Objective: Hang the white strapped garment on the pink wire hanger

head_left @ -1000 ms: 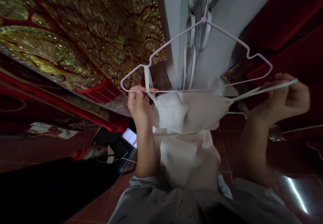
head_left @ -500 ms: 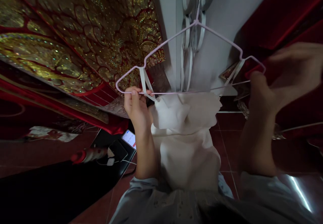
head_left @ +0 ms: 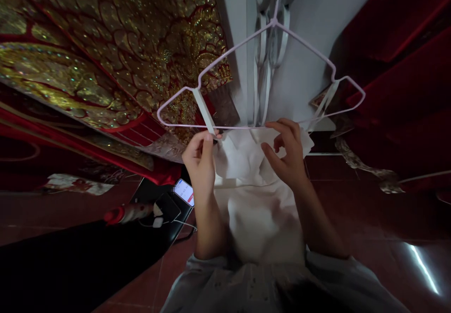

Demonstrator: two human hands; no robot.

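A thin pale-pink hanger (head_left: 305, 48) hangs in front of me, and a white garment (head_left: 260, 214) hangs from it by its straps. One white strap (head_left: 203, 108) sits in the hanger's left notch. My left hand (head_left: 200, 159) pinches that strap low down, just beneath the bottom bar. The right strap (head_left: 327, 99) is looped over the notch on the other side. Over the garment's top edge is my right hand (head_left: 287, 155), its fingers curved and apart, with the fingertips close to the bottom bar. Whether they touch the bar I cannot tell.
Gold-sequined red clothing (head_left: 169, 59) hangs on the left, and dark red cloth (head_left: 398, 54) on the right. Behind the hanger is a chain of metal rings (head_left: 262, 45). A lit phone (head_left: 184, 191) and a red-capped bottle (head_left: 123, 213) lie on a black surface at lower left.
My right hand has come off the hanger's right end and moved left to the garment's top. My left hand has shifted slightly right and down, onto the left strap.
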